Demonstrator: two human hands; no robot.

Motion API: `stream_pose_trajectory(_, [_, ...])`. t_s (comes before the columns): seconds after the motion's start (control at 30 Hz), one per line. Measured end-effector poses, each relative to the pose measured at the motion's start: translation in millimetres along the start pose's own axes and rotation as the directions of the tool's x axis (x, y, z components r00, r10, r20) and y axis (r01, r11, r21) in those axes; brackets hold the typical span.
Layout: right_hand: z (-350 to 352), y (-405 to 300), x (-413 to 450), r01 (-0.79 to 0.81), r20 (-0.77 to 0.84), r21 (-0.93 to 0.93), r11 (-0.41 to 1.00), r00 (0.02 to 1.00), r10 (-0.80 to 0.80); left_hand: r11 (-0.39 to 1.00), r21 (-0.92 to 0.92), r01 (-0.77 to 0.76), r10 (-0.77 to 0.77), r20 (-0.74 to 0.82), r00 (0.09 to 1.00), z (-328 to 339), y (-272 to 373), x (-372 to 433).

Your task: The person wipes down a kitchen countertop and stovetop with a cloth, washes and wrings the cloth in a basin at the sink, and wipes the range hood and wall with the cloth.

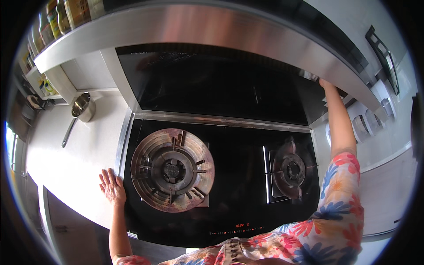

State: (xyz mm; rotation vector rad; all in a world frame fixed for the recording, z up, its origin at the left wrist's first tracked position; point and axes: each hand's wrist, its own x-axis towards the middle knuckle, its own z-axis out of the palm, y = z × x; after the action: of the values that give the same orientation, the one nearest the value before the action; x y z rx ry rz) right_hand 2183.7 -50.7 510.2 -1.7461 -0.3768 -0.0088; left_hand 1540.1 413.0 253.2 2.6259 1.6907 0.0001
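My left hand (112,188) lies palm down, fingers spread, on the white countertop (82,155) at the left edge of the black glass gas hob (238,185). It holds nothing. My right arm stretches up at the right side, past the front edge of the stainless steel range hood (205,26). Only part of my right hand (323,82) shows by that edge; its fingers are hidden, so what they touch or hold I cannot tell. Left on the hob sits a large gas burner with a stained metal ring (140,172). A smaller burner (293,170) is on the right.
A steel saucepan (86,112) with a long handle stands on the left counter. Jars and bottles (54,18) fill a shelf at upper left. White containers (361,127) stand at right. Behind the hob rises a dark glossy panel (212,82); red digits glow on the front display (242,225).
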Motion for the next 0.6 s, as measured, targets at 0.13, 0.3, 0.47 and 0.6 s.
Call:
stream_pose_trajectory(0.13, [152,-26,-11,0.007,0.243,0.088,0.996,0.97,-0.029,1.0,0.013,0.001,-0.001,0.011,1.0,-12,-4,-5])
stream_pose_trajectory(0.3, [364,-66,-40,0.017,0.427,0.182,0.983,0.899,-0.095,0.998,-0.044,-0.042,0.044,0.037,0.998,-14,1,-7])
stream_pose_trajectory(0.47, [502,-92,-67,0.012,0.463,0.261,0.965,0.876,-0.136,0.988,-0.131,-0.084,0.084,-0.009,0.996,-14,0,-8])
stream_pose_trajectory(0.6, [506,-95,-75,0.018,0.474,0.275,0.961,0.867,-0.152,0.99,-0.103,-0.095,0.092,-0.03,0.995,-7,-3,-4])
